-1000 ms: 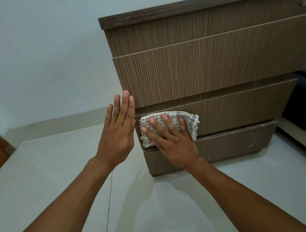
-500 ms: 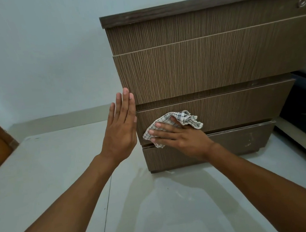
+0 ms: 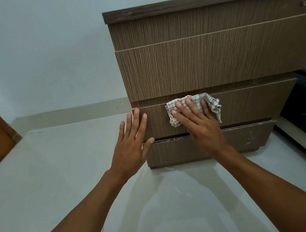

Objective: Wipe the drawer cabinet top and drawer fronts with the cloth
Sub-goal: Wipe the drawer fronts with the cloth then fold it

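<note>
On the drawer front (image 3: pixel 251 103), cloth (image 3: pixel 212 103) stretches left-right.

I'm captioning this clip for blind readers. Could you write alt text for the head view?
A person's right hand presses a checked cloth flat against the third drawer front of a brown cabinet. The left hand, fingers straight, is at the cabinet's left edge. The cabinet stands on a pale floor.
</note>
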